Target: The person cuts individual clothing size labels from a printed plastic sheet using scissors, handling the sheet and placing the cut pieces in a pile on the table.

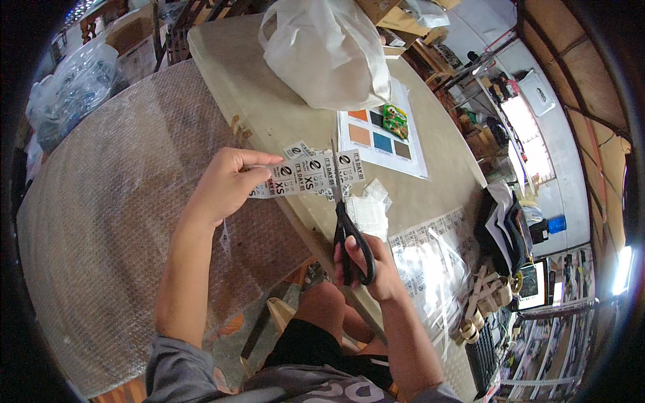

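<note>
My left hand (229, 184) pinches one end of a printed label strip (297, 176) between thumb and fingers. The strip bears dark print and stretches rightward over the table edge. My right hand (370, 267) has its fingers in the handles of black-handled scissors (342, 214), whose blades point away from me and cross the strip near its right end. Cut label pieces (377, 191) and a stack of white labels (368, 214) lie on the table close to the blades. Whether the blades are fully closed cannot be told.
A white bag (322, 55) stands at the table's far end, beside a colour swatch sheet (360, 138) with a green packet (395, 122) on it. Printed transparent sheets (428, 257) lie at right, near a keyboard (481, 355). Bubble wrap (126, 216) covers the left surface.
</note>
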Available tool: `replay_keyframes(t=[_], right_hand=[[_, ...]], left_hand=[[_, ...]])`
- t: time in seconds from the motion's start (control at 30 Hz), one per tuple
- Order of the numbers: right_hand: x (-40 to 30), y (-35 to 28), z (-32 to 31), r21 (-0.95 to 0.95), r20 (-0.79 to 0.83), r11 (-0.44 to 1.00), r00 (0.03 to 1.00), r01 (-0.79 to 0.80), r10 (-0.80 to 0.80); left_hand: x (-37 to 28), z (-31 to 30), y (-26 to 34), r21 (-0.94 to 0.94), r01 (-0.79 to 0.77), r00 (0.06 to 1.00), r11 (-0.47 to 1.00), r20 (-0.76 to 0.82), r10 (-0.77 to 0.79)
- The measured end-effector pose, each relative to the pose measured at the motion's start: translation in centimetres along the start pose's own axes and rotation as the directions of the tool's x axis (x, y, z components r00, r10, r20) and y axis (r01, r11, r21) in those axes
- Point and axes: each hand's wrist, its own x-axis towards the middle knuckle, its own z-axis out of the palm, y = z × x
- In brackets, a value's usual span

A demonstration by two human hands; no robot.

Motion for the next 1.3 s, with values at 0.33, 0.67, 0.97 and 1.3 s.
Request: replay_keyframes(t=[0.33,0.67,0.97,1.3], right_hand=[[-0.1,-0.2,-0.2,-0.021,0.003,1.000,1.000,-0.007,0.007],[0.2,0.5,-0.5,0.064,0.069,0.997,0.997,-0.037,0.033],[0.3,0.4,-0.2,-0.104,0.022,0.995,1.000,-0.004,0.006],[0.3,0.5,-0.1,-0.213,-0.042,0.976,0.998,-0.052,0.044]], left_hand=[[-0.1,0.2,0.5,-0.019,0.027,0.999,0.999,0.024,-0.027],[-0.1,-0.2,0.1,-0.002,-0.003,1.000,1.000,0.007,0.003],[0.0,-0.8,-0.2,-0.019,-0.004,1.000,1.000,-0.020,0.003],[0.0,-0.6,0.3,-0.012,-0.021,1.000,1.000,-0.009,0.021]])
